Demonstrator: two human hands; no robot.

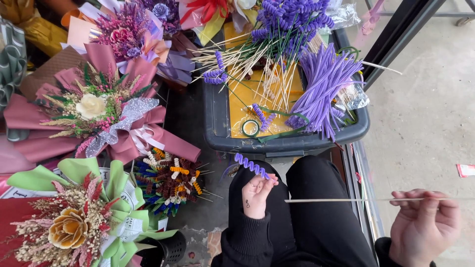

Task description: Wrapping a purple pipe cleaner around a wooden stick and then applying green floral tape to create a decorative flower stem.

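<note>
The purple coiled pipe cleaner [251, 165] pinched in your left hand [257, 195] could unwind if the skewer [336, 200] your right hand [423, 225] pinches slips.

1. A small red-and-white wrapper [465, 170] lies on the concrete floor, up and to the right of the right fingers [413, 198], near them but apart;
2. A clear crinkled plastic bag [352, 96] sits at the grey tray's [217, 123] right end, well above both hands; its contents cannot be told.
</note>
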